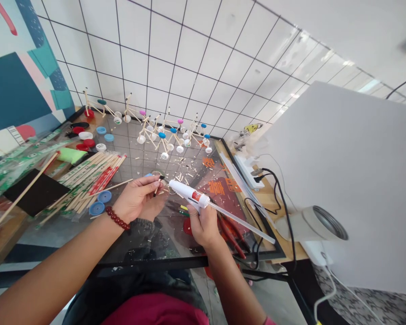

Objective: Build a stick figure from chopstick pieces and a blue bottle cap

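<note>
Your left hand (140, 198) holds a small stick (157, 185) just left of the glue gun (189, 194), which sits in your right hand (205, 225). Both hands are above the glass table (138, 158). A pile of chopsticks (88, 178) lies to the left. The little stick bikes (162, 133) stand behind, near the wall. A power strip (246, 169) lies to the right.

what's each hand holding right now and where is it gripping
The right hand grips the glue gun by its handle. The left hand pinches a small stick piece at its lower end.
</note>
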Demonstrator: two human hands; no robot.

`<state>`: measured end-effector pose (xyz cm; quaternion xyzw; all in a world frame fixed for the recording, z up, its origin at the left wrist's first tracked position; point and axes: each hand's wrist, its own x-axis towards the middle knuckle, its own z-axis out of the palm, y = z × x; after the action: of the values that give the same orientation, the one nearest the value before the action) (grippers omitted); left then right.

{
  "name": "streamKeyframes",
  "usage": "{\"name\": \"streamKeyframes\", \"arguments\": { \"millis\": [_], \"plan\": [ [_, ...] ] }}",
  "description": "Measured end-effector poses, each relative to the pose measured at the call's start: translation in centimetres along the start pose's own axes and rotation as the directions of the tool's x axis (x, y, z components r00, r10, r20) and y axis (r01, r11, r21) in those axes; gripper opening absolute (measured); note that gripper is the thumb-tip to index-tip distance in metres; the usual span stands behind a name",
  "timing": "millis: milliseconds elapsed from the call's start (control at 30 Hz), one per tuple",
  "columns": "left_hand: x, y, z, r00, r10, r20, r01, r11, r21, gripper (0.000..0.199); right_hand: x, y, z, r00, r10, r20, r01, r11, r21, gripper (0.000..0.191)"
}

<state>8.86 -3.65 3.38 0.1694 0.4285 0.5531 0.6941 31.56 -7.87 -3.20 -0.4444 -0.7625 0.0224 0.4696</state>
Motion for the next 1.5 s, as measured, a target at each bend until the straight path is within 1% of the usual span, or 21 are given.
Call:
{"name": "streamKeyframes", "arguments": {
  "millis": [333,567,767,967,1100,1200,1267,1367,1500],
  "plan": [
    [0.17,-0.24,-0.34,1.000,0.003,0.029,-0.004,1.000,0.028,0.022,-0.34,0.43,0.36,0.999,0.043,-0.030,-0.043,0.999,-0.007,0.030],
    [0.47,-0.40,-0.64,0.999,-0.004,0.034,0.003,1.000,0.019,0.024,-0.03,0.30,0.37,1.000,0.021,-0.008,-0.021,0.999,0.029,0.031],
    [0.44,-0.28,-0.69,0.999,0.000,0.043,-0.002,0.999,0.035,0.021,-0.04,0.33,0.47,0.997,0.052,-0.050,-0.053,0.998,-0.020,0.030],
    [0.41,-0.28,-0.61,0.999,0.010,0.042,-0.012,0.999,0.046,0.020,0.36,-0.13,0.04,1.000,0.021,-0.012,-0.021,1.000,0.009,0.033],
    [0.43,-0.32,-0.64,0.998,0.010,0.055,-0.012,0.999,0.042,0.021,0.43,-0.09,0.03,0.998,0.062,0.015,-0.062,0.998,0.004,0.034],
    [0.40,-0.32,-0.68,0.999,0.012,0.052,-0.014,0.999,0.034,0.020,0.24,0.08,0.14,0.995,0.093,-0.016,-0.093,0.996,0.008,0.034],
    [0.35,-0.28,-0.65,0.999,0.012,0.047,-0.013,1.000,0.026,0.020,0.14,0.12,0.16,0.996,0.084,-0.020,-0.084,0.996,0.031,0.033],
    [0.25,-0.20,-0.60,0.999,0.003,0.044,-0.004,1.000,0.016,0.020,0.12,0.07,0.13,0.998,0.067,0.016,-0.067,0.997,0.048,0.034],
    [0.30,-0.18,-0.73,0.998,0.003,0.060,-0.003,1.000,0.009,0.021,0.24,0.05,0.14,0.996,0.087,0.017,-0.087,0.996,0.033,0.035]
  ]
}}
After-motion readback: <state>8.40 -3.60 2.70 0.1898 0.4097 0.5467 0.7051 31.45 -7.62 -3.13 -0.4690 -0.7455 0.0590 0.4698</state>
